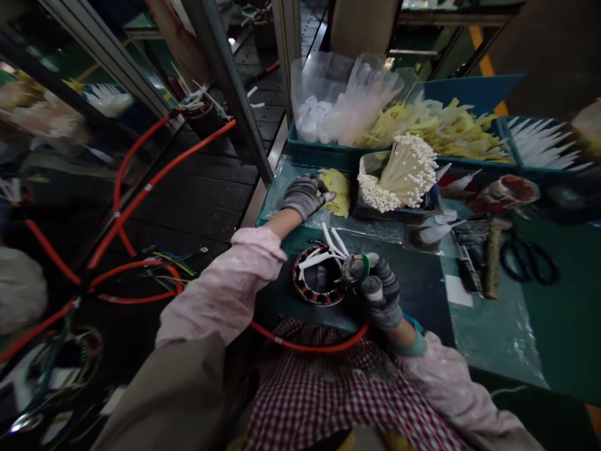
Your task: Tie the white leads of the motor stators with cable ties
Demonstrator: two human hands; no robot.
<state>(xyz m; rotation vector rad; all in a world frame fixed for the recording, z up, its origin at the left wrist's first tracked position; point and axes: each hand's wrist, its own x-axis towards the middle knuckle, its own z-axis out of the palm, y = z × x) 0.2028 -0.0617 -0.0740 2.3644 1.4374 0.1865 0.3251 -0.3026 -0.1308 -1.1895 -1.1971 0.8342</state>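
Observation:
My left hand (306,195), in a grey glove, reaches to the left edge of a small pile of thin yellow pieces (339,193). Its thumb and forefinger lie apart at the pile. Below, a motor stator (319,300), ring-shaped with dark and reddish windings, rests on the dark work surface. White sleeves (334,241) stick up from its top. My right hand (381,288), also gloved, is curled at the stator's right side. A green band (365,265) shows at its fingers; what the fingertips grip is hidden.
Behind stand a teal bin (323,155) with plastic bags and yellow strips, and a box with a bundle of white-tipped strands (408,172). To the right lie a hammer (493,260) and black scissors (530,262). An orange-red hose (314,346) curves before me; more hoses cross the left.

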